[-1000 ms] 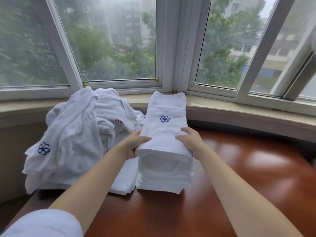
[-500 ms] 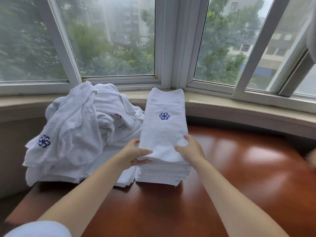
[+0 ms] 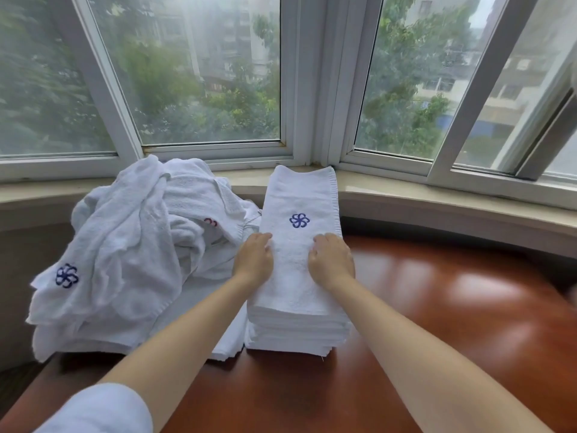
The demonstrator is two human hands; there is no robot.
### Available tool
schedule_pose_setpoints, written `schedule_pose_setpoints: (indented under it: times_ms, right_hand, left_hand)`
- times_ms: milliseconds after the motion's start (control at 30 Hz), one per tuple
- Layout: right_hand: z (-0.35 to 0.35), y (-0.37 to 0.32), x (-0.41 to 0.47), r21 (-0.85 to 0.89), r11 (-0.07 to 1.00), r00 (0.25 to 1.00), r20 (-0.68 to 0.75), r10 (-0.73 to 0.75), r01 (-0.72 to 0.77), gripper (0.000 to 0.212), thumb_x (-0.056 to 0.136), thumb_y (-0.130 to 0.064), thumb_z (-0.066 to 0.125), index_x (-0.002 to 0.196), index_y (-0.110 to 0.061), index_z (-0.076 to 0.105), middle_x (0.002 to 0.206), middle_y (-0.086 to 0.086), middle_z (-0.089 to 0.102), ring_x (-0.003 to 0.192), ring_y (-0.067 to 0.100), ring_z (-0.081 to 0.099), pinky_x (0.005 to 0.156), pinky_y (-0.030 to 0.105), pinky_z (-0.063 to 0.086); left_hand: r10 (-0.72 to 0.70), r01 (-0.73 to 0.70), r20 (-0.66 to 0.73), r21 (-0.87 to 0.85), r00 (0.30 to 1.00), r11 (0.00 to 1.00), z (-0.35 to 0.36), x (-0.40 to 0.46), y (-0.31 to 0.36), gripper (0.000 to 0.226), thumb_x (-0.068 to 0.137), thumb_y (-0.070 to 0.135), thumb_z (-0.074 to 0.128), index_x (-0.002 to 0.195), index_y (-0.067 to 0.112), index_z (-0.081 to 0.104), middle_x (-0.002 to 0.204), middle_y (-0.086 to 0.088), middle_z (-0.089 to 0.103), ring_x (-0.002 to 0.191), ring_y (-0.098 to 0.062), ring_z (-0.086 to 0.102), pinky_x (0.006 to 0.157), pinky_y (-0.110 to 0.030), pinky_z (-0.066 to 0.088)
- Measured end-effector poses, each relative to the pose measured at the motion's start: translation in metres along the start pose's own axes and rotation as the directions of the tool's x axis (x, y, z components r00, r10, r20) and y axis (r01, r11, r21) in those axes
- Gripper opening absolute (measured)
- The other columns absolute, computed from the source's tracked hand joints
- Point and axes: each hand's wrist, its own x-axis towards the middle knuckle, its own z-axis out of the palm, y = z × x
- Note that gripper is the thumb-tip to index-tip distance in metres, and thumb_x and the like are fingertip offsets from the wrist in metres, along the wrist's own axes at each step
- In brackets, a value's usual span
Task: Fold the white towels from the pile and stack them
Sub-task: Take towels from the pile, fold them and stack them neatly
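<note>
Stack of folded white towels [image 3: 298,326] on the reddish-brown tabletop [image 3: 452,323], its far end against the window sill [image 3: 437,198]. Both hands rest palm-down on the top towel [image 3: 299,195] — left hand [image 3: 254,259] at the stack's left edge, right hand [image 3: 331,260] at its right edge, fingers lightly bent and pressing, gripping nothing. A blue flower emblem [image 3: 299,220] lies just beyond the fingertips. Left of the stack, touching it — the unfolded pile of white towels [image 3: 125,257].

I found no legible text or numbers; only blue flower emblems marked the folded towel [image 3: 299,245] and pile [image 3: 125,254].
</note>
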Motion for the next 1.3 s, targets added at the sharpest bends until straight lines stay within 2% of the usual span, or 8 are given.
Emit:
schedule_pose_setpoints:
  times_ms: [100, 167, 267, 400, 500, 800, 1133, 1300]
  right_hand:
    - [0.005, 0.002, 0.015, -0.021, 0.999, 0.993, 0.111, -0.033, 0.035, 0.049, 0.102, -0.03, 0.032, 0.149, -0.018, 0.027, 0.157, 0.005, 0.022, 0.144, 0.021, 0.018, 0.118, 0.035, 0.014]
    - [0.013, 0.006, 0.025, -0.105, 0.992, 0.99, 0.131, -0.053, 0.067, 0.047, 0.101, -0.031, 0.03, 0.146, -0.017, 0.031, 0.153, 0.004, 0.029, 0.14, 0.021, 0.024, 0.116, 0.035, 0.017]
    - [0.017, 0.008, 0.046, -0.075, 0.997, 0.999, -0.013, -0.036, 0.034, 0.038, 0.1, -0.026, 0.034, 0.135, -0.017, 0.044, 0.141, 0.004, 0.043, 0.13, 0.022, 0.035, 0.107, 0.032, 0.025]
    - [0.019, 0.015, 0.078, -0.101, 0.995, 0.997, 0.079, 0.01, -0.002, 0.05, 0.103, -0.031, 0.025, 0.152, -0.023, 0.018, 0.161, 0.001, 0.006, 0.147, 0.018, 0.004, 0.119, 0.037, 0.005]
    - [0.031, 0.023, 0.092, -0.116, 0.993, 0.982, 0.184, 0.044, -0.023, 0.053, 0.103, -0.037, 0.02, 0.154, -0.027, 0.007, 0.162, -0.003, -0.003, 0.148, 0.016, -0.006, 0.12, 0.038, 0.005]
    - [0.059, 0.043, 0.094, -0.016, 0.998, 0.988, 0.142, 0.055, -0.054, 0.055, 0.102, -0.04, 0.024, 0.153, -0.034, 0.007, 0.161, -0.011, -0.005, 0.146, 0.008, -0.009, 0.116, 0.026, 0.008]
    - [0.059, 0.042, 0.096, -0.001, 0.999, 0.984, 0.175, 0.043, -0.044, 0.055, 0.102, -0.04, 0.023, 0.153, -0.033, 0.005, 0.161, -0.009, -0.007, 0.147, 0.011, -0.01, 0.117, 0.03, 0.008]
    - [0.053, 0.037, 0.095, -0.021, 0.999, 0.973, 0.225, 0.043, -0.04, 0.056, 0.101, -0.041, 0.02, 0.153, -0.033, 0.0, 0.161, -0.008, -0.012, 0.147, 0.012, -0.013, 0.118, 0.038, 0.004]
  left_hand:
    - [0.036, -0.036, 0.017, 0.006, 0.999, 0.999, 0.001, 0.023, 0.007, 0.042, 0.1, 0.009, 0.034, 0.142, 0.011, 0.044, 0.147, -0.005, 0.042, 0.133, -0.023, 0.04, 0.109, -0.035, 0.032]
    - [0.065, -0.066, 0.034, 0.054, 0.997, 0.996, 0.006, 0.038, 0.01, 0.043, 0.1, 0.009, 0.032, 0.141, 0.01, 0.043, 0.146, -0.005, 0.042, 0.132, -0.025, 0.04, 0.109, -0.039, 0.033]
    - [0.076, -0.084, 0.063, 0.134, 0.995, 0.987, 0.015, 0.061, 0.01, 0.039, 0.099, 0.011, 0.029, 0.133, 0.011, 0.047, 0.14, -0.007, 0.044, 0.128, -0.029, 0.041, 0.104, -0.045, 0.036]
    - [0.03, -0.05, 0.096, 0.208, 0.995, 0.977, 0.024, 0.093, 0.011, 0.041, 0.1, 0.016, 0.027, 0.14, 0.018, 0.038, 0.155, -0.008, 0.026, 0.14, -0.031, 0.025, 0.11, -0.049, 0.028]
    - [0.0, -0.033, 0.15, 0.216, 0.989, 0.976, 0.039, 0.107, 0.001, 0.049, 0.102, 0.025, 0.025, 0.151, 0.029, 0.021, 0.163, 0.002, 0.004, 0.146, -0.029, 0.012, 0.115, -0.049, 0.02]
    - [-0.011, -0.001, 0.095, 0.124, 0.995, 0.992, 0.073, 0.11, -0.018, 0.052, 0.103, 0.03, 0.026, 0.152, 0.038, 0.014, 0.162, 0.011, -0.003, 0.14, -0.032, 0.024, 0.111, -0.046, 0.025]
    - [-0.025, 0.01, 0.126, 0.121, 0.992, 0.993, 0.068, 0.111, -0.015, 0.053, 0.102, 0.03, 0.027, 0.152, 0.039, 0.013, 0.162, 0.012, -0.006, 0.14, -0.028, 0.026, 0.111, -0.044, 0.028]
    - [-0.1, 0.072, 0.113, 0.228, 0.989, 0.971, 0.059, 0.104, -0.008, 0.053, 0.103, 0.034, 0.024, 0.153, 0.038, 0.007, 0.161, 0.012, -0.013, 0.148, -0.022, 0.002, 0.117, -0.044, 0.013]
